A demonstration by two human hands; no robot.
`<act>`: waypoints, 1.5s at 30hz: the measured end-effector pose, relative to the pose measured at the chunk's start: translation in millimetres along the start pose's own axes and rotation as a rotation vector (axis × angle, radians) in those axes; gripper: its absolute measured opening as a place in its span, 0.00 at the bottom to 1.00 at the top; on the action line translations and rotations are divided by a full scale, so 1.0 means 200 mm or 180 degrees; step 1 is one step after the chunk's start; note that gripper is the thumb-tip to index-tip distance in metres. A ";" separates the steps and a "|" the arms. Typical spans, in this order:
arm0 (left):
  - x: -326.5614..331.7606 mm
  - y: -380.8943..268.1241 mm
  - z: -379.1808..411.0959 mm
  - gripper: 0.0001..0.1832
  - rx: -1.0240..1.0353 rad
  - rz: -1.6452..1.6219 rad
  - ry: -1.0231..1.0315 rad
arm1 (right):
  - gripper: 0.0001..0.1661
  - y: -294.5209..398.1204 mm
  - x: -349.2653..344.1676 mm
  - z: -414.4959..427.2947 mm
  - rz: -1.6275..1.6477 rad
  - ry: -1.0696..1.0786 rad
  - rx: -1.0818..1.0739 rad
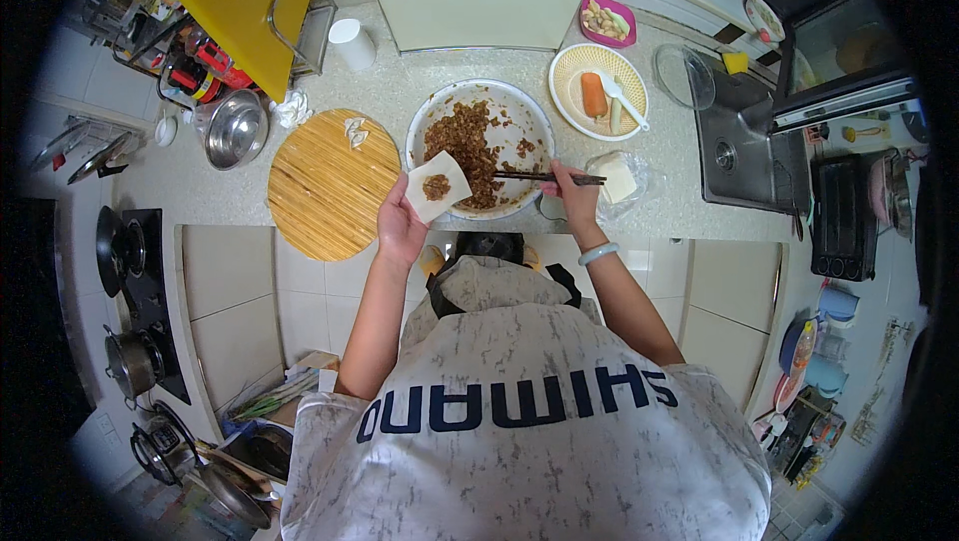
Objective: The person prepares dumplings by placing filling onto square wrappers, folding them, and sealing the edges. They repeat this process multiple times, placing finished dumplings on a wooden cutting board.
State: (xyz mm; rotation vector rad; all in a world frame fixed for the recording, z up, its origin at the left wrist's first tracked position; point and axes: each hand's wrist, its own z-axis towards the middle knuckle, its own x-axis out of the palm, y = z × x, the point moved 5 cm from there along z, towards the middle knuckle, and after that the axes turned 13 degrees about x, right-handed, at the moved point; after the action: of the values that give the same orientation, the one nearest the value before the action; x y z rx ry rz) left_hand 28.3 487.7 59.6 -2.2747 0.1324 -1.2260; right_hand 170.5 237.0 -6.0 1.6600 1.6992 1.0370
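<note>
On the palm and fingers of my left hand [401, 226] lies a square dough wrapper [447, 200] with a small mound of minced filling [436, 187] at its middle. My right hand [575, 195] holds dark chopsticks [536, 177], their tips at the minced filling in a large white bowl [530, 108]. Right of this hand, a stack of wrappers [617, 178] rests in clear plastic. A round bamboo board [330, 181] is left of the bowl, with one folded dumpling [356, 133] near its upper edge.
Behind the bowl stands a pale utensil holder [479, 20]. A yellow basket [561, 95] holds a carrot [594, 95] and a white spoon. Metal bowls [243, 129] and a white cup [352, 44] are at the left; a steel sink [749, 159] is at the right.
</note>
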 end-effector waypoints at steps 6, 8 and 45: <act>0.06 0.05 -0.05 0.23 -0.0098 0.0205 0.0239 | 0.17 -0.01 -0.19 0.00 -0.0132 -0.0312 0.0043; 0.05 0.09 -0.06 0.23 -0.0145 0.0247 0.0216 | 0.17 0.01 -0.25 -0.09 -0.0846 -0.0767 -0.0700; 0.19 0.43 -0.07 0.17 -0.0838 0.0590 0.0808 | 0.23 0.26 0.10 -0.62 -0.3484 -0.0387 -0.2350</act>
State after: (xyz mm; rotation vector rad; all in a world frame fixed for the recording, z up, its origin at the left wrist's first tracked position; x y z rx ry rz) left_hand 52.9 396.6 49.6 -2.2494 0.6175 -1.4625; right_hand 96.0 235.7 108.6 0.2131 1.5030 0.7866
